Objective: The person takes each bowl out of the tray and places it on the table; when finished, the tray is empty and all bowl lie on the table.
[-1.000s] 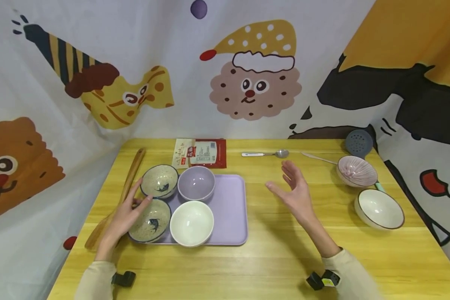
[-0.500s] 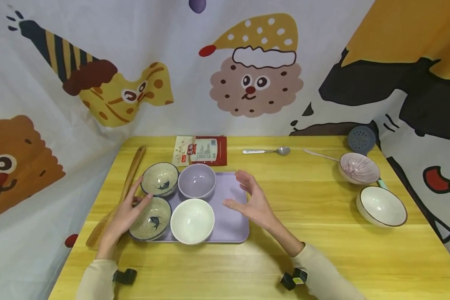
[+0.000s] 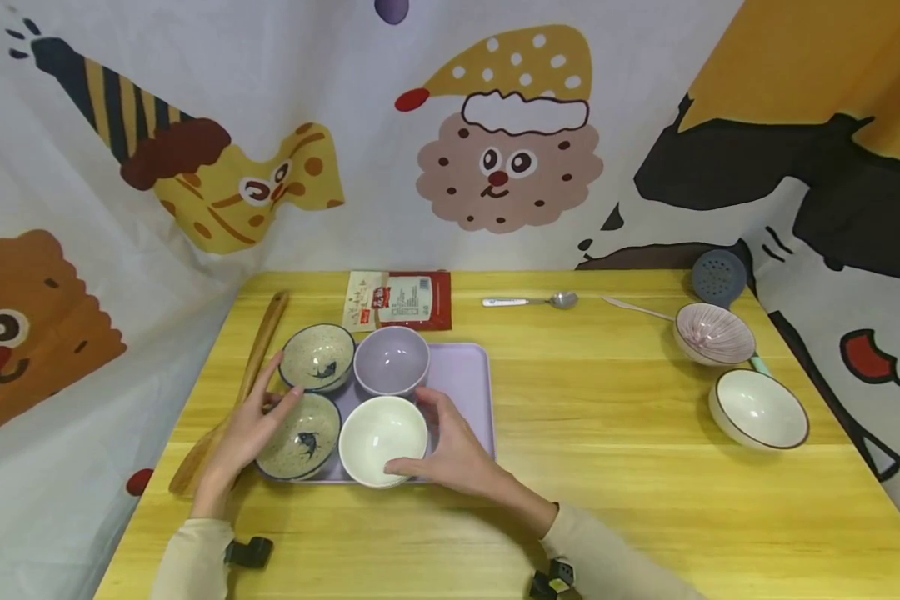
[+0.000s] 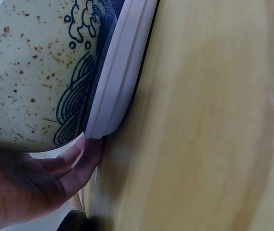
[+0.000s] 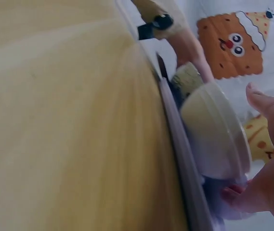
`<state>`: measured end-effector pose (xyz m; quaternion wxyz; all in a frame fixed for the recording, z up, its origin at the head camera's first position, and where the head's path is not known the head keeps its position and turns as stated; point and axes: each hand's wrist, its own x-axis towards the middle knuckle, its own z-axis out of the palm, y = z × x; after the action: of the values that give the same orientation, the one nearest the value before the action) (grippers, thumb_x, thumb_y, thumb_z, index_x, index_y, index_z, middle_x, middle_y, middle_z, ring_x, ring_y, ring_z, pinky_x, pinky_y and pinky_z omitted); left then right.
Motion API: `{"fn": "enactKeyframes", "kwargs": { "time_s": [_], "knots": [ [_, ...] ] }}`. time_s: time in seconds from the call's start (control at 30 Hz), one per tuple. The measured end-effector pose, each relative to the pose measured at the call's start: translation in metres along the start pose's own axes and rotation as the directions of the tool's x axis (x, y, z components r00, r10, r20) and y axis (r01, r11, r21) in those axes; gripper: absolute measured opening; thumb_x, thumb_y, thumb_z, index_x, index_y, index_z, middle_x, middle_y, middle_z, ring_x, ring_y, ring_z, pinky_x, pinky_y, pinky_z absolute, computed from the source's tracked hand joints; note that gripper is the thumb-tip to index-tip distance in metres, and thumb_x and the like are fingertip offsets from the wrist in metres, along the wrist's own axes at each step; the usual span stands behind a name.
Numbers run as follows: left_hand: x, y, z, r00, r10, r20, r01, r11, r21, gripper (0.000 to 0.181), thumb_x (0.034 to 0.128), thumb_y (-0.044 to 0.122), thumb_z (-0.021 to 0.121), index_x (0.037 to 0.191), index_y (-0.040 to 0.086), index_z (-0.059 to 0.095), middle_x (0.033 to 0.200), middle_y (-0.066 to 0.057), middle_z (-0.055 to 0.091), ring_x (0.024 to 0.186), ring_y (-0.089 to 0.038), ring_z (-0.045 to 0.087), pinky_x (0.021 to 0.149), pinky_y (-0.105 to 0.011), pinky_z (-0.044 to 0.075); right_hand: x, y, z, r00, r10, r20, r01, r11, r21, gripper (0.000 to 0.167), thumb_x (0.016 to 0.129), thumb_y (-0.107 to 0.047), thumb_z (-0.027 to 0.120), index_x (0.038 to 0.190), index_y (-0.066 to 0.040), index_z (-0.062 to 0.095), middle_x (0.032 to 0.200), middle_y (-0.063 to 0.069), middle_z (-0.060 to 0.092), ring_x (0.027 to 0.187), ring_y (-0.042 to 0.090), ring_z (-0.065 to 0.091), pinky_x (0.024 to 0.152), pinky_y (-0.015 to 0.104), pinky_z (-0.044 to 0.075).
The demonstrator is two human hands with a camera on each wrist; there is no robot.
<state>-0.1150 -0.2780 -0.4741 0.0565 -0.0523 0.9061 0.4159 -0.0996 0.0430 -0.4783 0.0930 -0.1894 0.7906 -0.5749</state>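
On a lilac tray (image 3: 465,375) stand two speckled bowls with blue rims, a far one (image 3: 317,357) and a near one (image 3: 296,437), plus a lilac bowl (image 3: 392,362) and a white bowl (image 3: 378,437). My left hand (image 3: 247,429) is at the speckled bowls' left side, thumb by where their rims meet. The left wrist view puts its fingertips close to the tray's edge. Around the right side of the white bowl is my right hand (image 3: 457,454), fingers spread. Its thumb (image 5: 262,98) looks apart from the rim in the right wrist view; finger contact is unclear.
A wooden spatula (image 3: 258,350) lies left of the tray. Behind are a red food packet (image 3: 420,300) and a spoon (image 3: 528,302). To the right stand a striped bowl (image 3: 714,335) and a brown-rimmed bowl (image 3: 759,410), near a grey slotted utensil (image 3: 718,277).
My right hand has come leftward from over the bare table to the white bowl. The left hand stays by the speckled bowls, and the bowls have not moved.
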Motion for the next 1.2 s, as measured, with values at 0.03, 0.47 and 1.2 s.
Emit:
{"fn": "enactKeyframes", "kwargs": {
  "time_s": [0.03,0.47,1.2],
  "knots": [
    [0.0,0.0,0.0,1.0,0.002,0.0,-0.002,1.0,0.003,0.078,0.104,0.05,0.05,0.165,0.032,0.005,0.128,-0.031,0.061,0.119,-0.045,0.059,0.096,-0.062,0.049,-0.001,0.001,0.003,1.0,-0.005,0.008,0.005,1.0,-0.017,0.108,0.065,-0.028,0.098,0.15,-0.003,0.037,0.146,0.012,0.051,0.134,0.025,0.052,0.114,0.047,0.043],
    [-0.002,0.002,0.0,1.0,0.002,0.002,-0.002,1.0,0.012,0.079,0.1043,0.05,0.05,0.165,0.03,0.004,0.13,-0.034,0.059,0.119,-0.047,0.058,0.095,-0.064,0.05,-0.007,0.01,0.024,0.995,-0.081,0.061,0.088,0.99,-0.109,0.138,0.053,-0.04,0.101,0.16,-0.01,0.018,0.15,0.01,0.042,0.134,0.024,0.049,0.113,0.052,0.042],
    [-0.002,0.002,0.0,1.0,0.005,0.001,-0.005,1.0,0.016,0.078,0.1045,0.05,0.05,0.165,0.028,0.004,0.127,-0.033,0.06,0.116,-0.045,0.059,0.095,-0.063,0.05,-0.012,-0.001,0.007,0.988,-0.139,-0.069,0.133,0.987,-0.085,0.123,0.053,-0.037,0.1,0.154,-0.011,0.033,0.142,0.004,0.053,0.124,0.02,0.058,0.101,0.045,0.052]
  ]
}}
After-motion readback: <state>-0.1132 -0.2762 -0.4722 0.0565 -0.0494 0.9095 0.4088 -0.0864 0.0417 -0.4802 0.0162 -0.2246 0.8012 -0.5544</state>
